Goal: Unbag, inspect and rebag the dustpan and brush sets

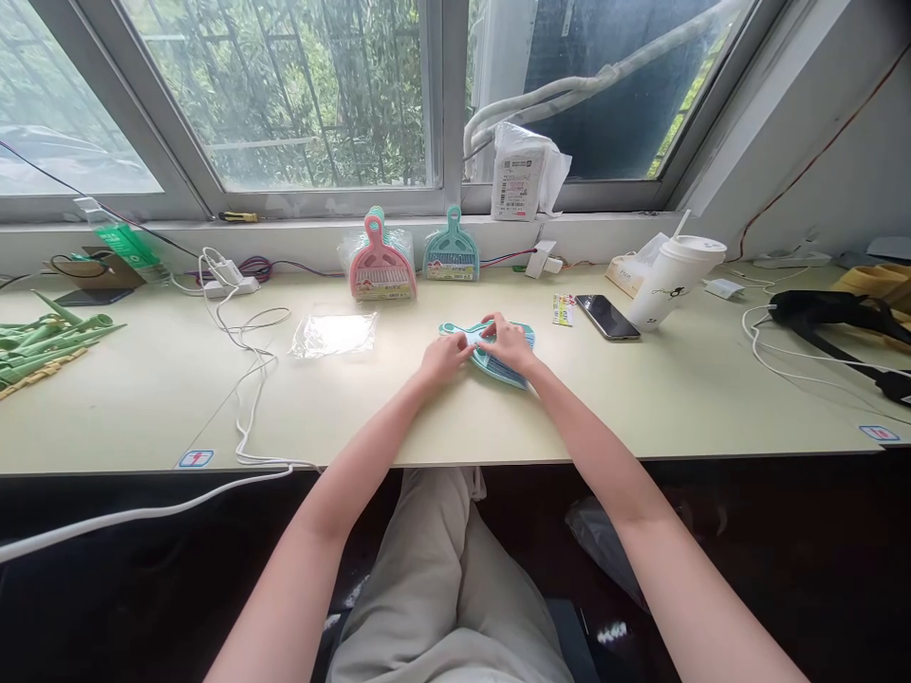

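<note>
A teal mini dustpan with a brush (507,368) lies flat on the table in front of me, its handle pointing left. My left hand (447,355) has its fingers bent and closed at the handle end. Over the middle of the set is my right hand (507,343), thumb and fingers closed on it near the handle's base. Both hands' fingertips nearly meet, and they partly hide the dustpan. To the right lies a small sheet of printed labels (563,310). A clear plastic bag (334,336) rests to the left.
Pink dustpan sets (382,261) and teal dustpan sets (451,249) stand against the back wall. On the right are a phone (607,317), a white cup (673,280) and a black strap (840,313). White cables (249,379) run across the left side, near green leaves (49,341).
</note>
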Action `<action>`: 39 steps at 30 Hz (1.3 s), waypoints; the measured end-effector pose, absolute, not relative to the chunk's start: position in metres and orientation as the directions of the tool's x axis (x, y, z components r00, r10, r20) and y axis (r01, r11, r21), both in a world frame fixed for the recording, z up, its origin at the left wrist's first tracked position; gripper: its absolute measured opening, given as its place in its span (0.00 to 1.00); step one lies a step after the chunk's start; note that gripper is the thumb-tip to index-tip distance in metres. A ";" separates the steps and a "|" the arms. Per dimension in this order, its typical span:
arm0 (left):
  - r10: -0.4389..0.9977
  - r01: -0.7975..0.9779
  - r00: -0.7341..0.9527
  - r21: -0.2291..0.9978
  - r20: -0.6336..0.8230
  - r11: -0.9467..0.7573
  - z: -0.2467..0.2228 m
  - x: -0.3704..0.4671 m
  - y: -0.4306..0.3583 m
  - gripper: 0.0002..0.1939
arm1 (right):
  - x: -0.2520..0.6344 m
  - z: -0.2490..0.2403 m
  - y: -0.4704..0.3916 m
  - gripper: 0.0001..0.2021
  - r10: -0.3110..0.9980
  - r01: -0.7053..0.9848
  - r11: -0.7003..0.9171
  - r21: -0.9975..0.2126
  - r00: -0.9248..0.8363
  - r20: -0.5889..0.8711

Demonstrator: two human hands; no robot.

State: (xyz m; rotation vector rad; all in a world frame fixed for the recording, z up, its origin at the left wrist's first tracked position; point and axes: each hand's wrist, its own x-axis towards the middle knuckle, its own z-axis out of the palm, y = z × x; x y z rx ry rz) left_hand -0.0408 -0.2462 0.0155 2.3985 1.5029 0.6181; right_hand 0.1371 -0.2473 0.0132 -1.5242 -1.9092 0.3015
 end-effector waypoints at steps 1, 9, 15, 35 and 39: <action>0.873 0.769 0.427 0.413 0.237 -0.488 0.015 -0.039 -0.248 0.13 | 0.138 0.013 -0.247 0.18 0.929 0.770 0.303 -0.562 -0.108 0.354; 0.715 0.771 0.466 0.157 0.521 -0.618 0.019 -0.060 -0.238 0.13 | 0.140 0.013 -0.246 0.17 0.917 0.741 0.357 -0.569 -0.162 0.365; 0.586 0.641 0.693 0.011 0.420 -0.767 0.018 -0.063 -0.237 0.15 | 0.137 0.008 -0.243 0.18 0.907 0.687 0.396 -0.609 -0.191 0.375; 0.618 0.671 0.735 -0.166 0.278 -0.723 0.017 -0.064 -0.234 0.18 | 0.133 -0.002 -0.238 0.19 0.898 0.652 0.422 -0.630 -0.203 0.391; 0.600 0.656 0.749 -0.193 0.280 -0.729 0.017 -0.063 -0.235 0.18 | 0.133 0.001 -0.239 0.19 0.903 0.664 0.411 -0.625 -0.202 0.379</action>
